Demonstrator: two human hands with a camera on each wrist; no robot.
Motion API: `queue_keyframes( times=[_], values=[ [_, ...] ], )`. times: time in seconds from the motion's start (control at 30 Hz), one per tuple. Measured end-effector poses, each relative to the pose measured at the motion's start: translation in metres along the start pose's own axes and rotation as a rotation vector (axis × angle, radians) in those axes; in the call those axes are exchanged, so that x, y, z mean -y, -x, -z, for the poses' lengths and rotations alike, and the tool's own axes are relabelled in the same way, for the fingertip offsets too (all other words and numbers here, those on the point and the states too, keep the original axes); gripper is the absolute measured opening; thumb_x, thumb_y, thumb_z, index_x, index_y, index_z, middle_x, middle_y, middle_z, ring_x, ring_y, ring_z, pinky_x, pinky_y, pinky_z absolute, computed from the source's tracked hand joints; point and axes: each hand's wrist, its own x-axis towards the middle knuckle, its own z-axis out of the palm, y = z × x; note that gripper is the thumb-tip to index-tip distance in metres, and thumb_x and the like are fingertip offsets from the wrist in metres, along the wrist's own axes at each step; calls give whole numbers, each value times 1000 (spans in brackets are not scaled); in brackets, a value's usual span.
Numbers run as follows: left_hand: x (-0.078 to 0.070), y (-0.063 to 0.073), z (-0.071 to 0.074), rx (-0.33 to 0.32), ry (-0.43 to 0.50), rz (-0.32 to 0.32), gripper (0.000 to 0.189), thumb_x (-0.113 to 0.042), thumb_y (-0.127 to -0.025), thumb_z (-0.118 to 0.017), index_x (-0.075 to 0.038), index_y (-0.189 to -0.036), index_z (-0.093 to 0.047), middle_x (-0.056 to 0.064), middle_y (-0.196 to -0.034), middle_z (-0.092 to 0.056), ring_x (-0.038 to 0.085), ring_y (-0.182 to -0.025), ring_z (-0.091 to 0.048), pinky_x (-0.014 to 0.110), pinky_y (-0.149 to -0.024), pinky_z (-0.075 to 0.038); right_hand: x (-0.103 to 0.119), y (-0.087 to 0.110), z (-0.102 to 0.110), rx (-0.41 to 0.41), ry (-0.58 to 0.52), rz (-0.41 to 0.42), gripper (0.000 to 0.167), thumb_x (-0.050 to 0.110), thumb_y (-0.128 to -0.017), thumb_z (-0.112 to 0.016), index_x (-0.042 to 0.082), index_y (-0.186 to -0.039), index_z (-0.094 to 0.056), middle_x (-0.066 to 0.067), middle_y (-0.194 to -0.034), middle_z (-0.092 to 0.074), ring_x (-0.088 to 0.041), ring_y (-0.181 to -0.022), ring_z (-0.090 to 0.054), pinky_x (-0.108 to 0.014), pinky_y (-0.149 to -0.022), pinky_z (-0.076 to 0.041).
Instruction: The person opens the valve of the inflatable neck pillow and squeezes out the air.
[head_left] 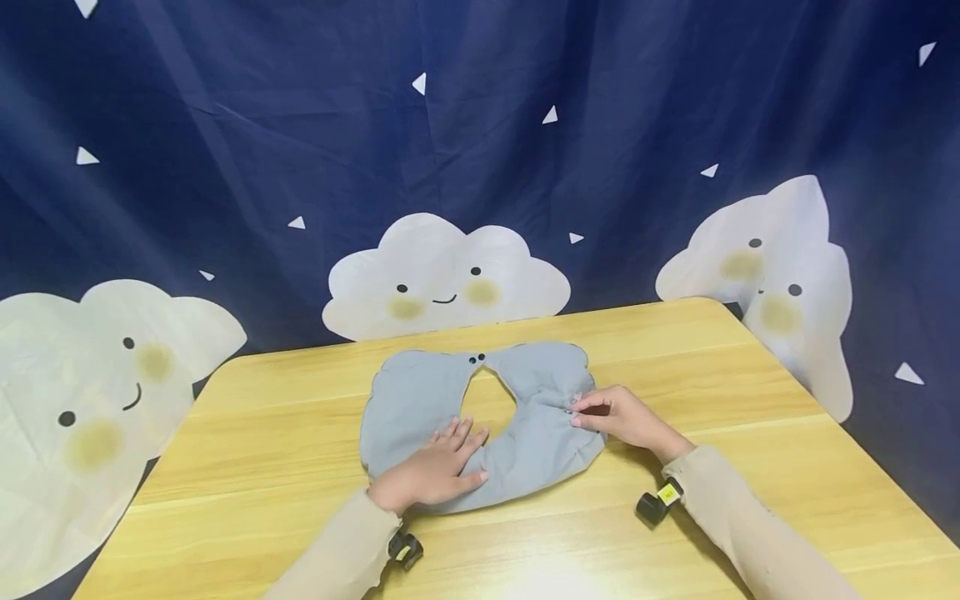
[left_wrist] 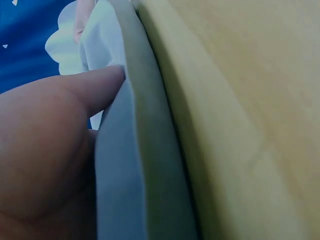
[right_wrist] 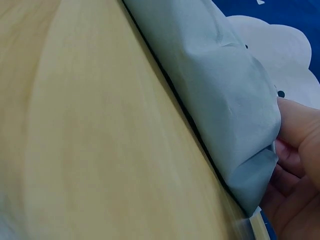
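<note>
A grey, partly puffed inflatable neck pillow [head_left: 420, 392] lies on the wooden table, its two ends meeting at the far side by a pair of dark snap buttons [head_left: 477, 359]. My left hand [head_left: 431, 475] rests on the pillow's near left part, fingers spread and straight. In the left wrist view its thumb [left_wrist: 102, 82] presses the grey fabric. On the pillow's right side, my right hand [head_left: 626, 417] pinches a small clear valve [head_left: 576, 399] between thumb and index finger. The right wrist view shows that hand behind the bulging fabric [right_wrist: 230, 100], which hides the fingertips.
The light wooden table [head_left: 285, 425] has rounded far corners. Behind it hangs a dark blue curtain [head_left: 300, 100] with white clouds and small triangles. A small black camera sits at each wrist, the right one [head_left: 651, 508] just above the tabletop.
</note>
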Motion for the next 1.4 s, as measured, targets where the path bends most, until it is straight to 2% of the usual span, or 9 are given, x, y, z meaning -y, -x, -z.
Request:
queue_keyframes(
  times=[0.3, 0.43, 0.6, 0.7, 0.83, 1.0, 1.13, 1.27, 1.4],
  values=[
    [-1, -3, -3, 27, -46, 29, 72, -53, -95, -44, -15, -151, -22, 17, -157, -7, 35, -144, -4, 53, -113, -13, -1, 1, -1, 4, -1, 6, 17, 15, -82, -73, 4, -95, -75, -8, -98, -71, -6, -98, -62, -20, -88, -48],
    [-5, -3, -1, 9, -43, 29, 73, -51, -93, -48, -13, -151, -24, 18, -156, -10, 37, -143, -6, 54, -113, -14, -1, 1, -1, -9, -13, 1, 17, 14, -81, -74, 3, -95, -75, -9, -98, -71, -5, -96, -62, -20, -86, -49],
    [-9, 0, 6, -32, 29, 21, 74, -49, -91, -54, -10, -149, -29, 19, -155, -16, 38, -142, -12, 52, -113, -17, -1, 3, -2, -29, -38, -9, 17, 12, -80, -75, 2, -94, -75, -10, -97, -71, -5, -92, -62, -20, -83, -50],
    [-14, -2, 11, -85, 60, -22, 77, -51, -92, -52, -9, -150, -25, 20, -155, -16, 38, -142, -15, 52, -112, -19, -1, 3, -3, -36, -36, -5, 17, 12, -80, -75, 2, -94, -75, -11, -97, -71, -4, -91, -62, -20, -82, -51],
    [-33, -14, 16, -163, 116, -89, 78, -51, -94, -48, -11, -152, -15, 16, -156, -8, 36, -142, -14, 54, -110, -22, 12, 2, -1, -47, -33, -4, 15, 7, -79, -75, -1, -92, -74, -12, -96, -71, -5, -90, -63, -20, -82, -51],
    [-54, -38, 12, -199, 201, -92, 81, -50, -94, -48, -12, -153, -8, 9, -158, -3, 28, -144, -7, 47, -113, -20, 37, 3, 0, -40, -26, 11, 15, -2, -78, -72, -7, -92, -72, -17, -96, -70, -9, -91, -64, -20, -82, -51],
    [-62, -51, 8, -215, 243, -86, 81, -49, -95, -46, -7, -152, -8, 9, -158, -2, 26, -145, -4, 44, -114, -16, 36, 3, -1, -31, -36, 27, 15, -3, -79, -72, -8, -93, -72, -18, -97, -70, -11, -91, -64, -21, -81, -52],
    [-66, -61, 1, -217, 245, -87, 83, -49, -95, -46, -3, -151, -5, 11, -157, 1, 28, -144, -5, 46, -113, -17, 35, 3, 1, -29, -24, 41, 15, -3, -78, -72, -7, -92, -72, -17, -96, -70, -12, -92, -64, -21, -83, -51],
    [-68, -66, -4, -203, 254, -90, 87, -48, -94, -50, -3, -151, -2, 12, -157, 5, 29, -144, -4, 47, -113, -19, 33, 3, 3, -13, -17, 84, 13, -4, -79, -71, -8, -91, -72, -17, -90, -70, -14, -85, -65, -22, -77, -53]
  ],
)
